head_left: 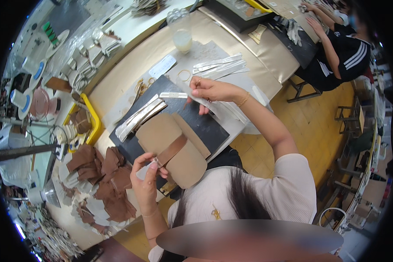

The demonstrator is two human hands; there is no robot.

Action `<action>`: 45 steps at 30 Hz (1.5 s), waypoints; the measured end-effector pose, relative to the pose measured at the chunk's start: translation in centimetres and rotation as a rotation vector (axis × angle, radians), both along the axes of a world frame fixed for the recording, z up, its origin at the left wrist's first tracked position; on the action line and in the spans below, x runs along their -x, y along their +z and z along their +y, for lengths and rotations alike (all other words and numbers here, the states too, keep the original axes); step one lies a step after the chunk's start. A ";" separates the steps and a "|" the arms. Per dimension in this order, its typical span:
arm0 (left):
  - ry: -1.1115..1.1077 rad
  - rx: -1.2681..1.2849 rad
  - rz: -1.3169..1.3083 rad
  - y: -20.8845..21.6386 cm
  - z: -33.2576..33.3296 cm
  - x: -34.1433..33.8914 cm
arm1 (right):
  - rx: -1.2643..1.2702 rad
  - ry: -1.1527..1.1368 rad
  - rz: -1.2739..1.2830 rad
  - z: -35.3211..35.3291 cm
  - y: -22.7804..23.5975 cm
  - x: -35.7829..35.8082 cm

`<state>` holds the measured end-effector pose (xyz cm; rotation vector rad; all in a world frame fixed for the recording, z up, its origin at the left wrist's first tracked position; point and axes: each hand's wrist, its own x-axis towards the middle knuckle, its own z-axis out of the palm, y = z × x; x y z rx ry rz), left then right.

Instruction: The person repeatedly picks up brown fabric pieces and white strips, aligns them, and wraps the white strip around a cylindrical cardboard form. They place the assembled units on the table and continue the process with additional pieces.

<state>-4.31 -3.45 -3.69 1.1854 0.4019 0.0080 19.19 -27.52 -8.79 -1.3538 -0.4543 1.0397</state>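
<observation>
Table (131, 56) seen covered with beige sheet, dark mat (205, 126) laid on it. Tan leather piece (179, 148) rested on mat, crossed by brown strap (172, 149). Strap end pinched by left hand (146, 177), fingers closed on it. Silver strip (214, 107) gripped by right hand (212, 90) above mat. Brown leather cuttings (105, 179) piled at left.

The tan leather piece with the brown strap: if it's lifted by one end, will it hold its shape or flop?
Probably floppy: the tan leather piece curves softly over the dark mat instead of lying flat. The brown strap around its middle may keep it bundled. It looks light, since the left hand holds the strap end with fingertips alone. It seems unlikely to roll or slide.
</observation>
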 end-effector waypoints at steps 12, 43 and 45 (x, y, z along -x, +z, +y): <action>0.033 0.074 0.130 -1.9 0.8 1.8 | 0.091 -0.054 -0.093 4.1 7.2 5.1; 0.082 0.170 0.120 -0.8 1.7 1.9 | 0.373 0.340 -0.306 10.1 8.5 8.4; 0.088 0.163 0.123 -0.9 1.7 1.9 | 0.385 0.337 -0.296 10.1 8.5 8.4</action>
